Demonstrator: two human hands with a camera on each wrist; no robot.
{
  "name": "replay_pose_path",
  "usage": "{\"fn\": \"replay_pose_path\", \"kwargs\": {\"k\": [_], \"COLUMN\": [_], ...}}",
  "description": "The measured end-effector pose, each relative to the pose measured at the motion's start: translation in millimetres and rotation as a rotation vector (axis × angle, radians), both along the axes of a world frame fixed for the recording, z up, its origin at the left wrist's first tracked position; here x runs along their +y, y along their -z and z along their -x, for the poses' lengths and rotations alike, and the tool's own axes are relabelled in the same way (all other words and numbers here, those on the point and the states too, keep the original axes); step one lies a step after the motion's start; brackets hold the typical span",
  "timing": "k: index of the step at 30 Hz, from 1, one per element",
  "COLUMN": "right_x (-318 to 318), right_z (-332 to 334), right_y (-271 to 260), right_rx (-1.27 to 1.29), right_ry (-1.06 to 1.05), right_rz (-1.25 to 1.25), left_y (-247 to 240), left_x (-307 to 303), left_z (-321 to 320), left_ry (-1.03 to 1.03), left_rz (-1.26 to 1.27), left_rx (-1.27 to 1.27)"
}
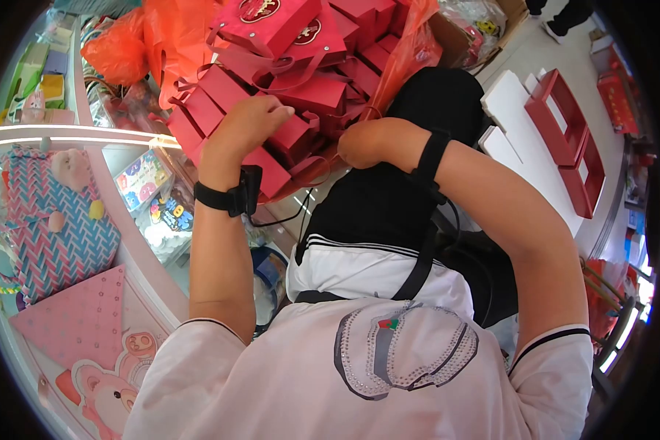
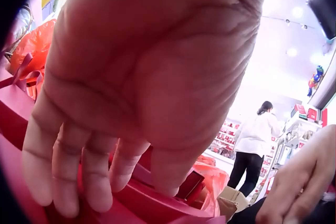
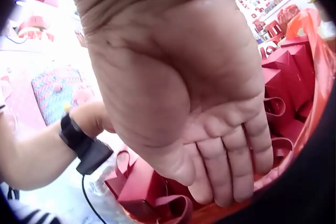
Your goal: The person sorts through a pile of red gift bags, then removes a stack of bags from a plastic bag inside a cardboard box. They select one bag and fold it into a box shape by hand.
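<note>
Several red gift boxes [image 1: 301,99] with ribbon handles lie heaped in an orange-red plastic bag [image 1: 418,33] in front of the lap. My left hand [image 1: 246,132] is over the left part of the heap. Its fingers [image 2: 65,176] reach down among the boxes in the left wrist view, and nothing shows in its palm. At the bag's near right side is my right hand [image 1: 374,143]. In the right wrist view its palm faces the camera, bare, with fingers [image 3: 233,166] extended over the bag's edge and the boxes.
On the left, a glass-topped counter carries a woven pink-and-blue bag [image 1: 73,227] and a pink bear picture [image 1: 110,396]. Open red boxes [image 1: 557,121] rest on a white surface at right. A cardboard box [image 1: 502,33] stands behind the bag. Another person [image 2: 257,134] stands farther off.
</note>
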State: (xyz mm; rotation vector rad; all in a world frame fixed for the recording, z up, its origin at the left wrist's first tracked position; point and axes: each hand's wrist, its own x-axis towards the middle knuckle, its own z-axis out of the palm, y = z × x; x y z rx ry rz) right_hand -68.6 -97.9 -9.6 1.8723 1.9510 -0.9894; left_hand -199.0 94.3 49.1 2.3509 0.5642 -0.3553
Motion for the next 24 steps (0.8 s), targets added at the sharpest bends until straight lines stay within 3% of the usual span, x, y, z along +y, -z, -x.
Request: {"fn": "replay_pose_path", "kwargs": {"k": [3,6,9,14,18,20,24], "right_x": [-3,-6,-6,-14,-19,-18,-1], "right_z": [-4,-22,-30,-36,-40,-37,-23], "right_y": [-12,-7,-10,-5,-14,-16,7], "right_rx": [-0.090,-0.073,-0.035,0.047,0.124,0.131,0.073], "right_ry": [0.181,0.226,0.264,0.291,0.275,0.175,-0.028], "right_rz": [-0.002,-0.138,-0.067,-0.108,-0.132,-0.106,-0.106], "left_y": [-14,-3,77,113,99,63,54], "left_x": [-37,-77,-92,-100,-74,-72,-59], "left_z": [-13,-21,6,15,15,2,-3], "left_ry": [-0.038,0.087,0.264,0.313,0.331,0.212,0.285], "left_rz": [0.326,0.106,-0.327,-0.465,-0.422,-0.330,-0.412], "left_rx": [0.182,0.377,-0.098,0.000,-0.032,0.043,-0.002]}}
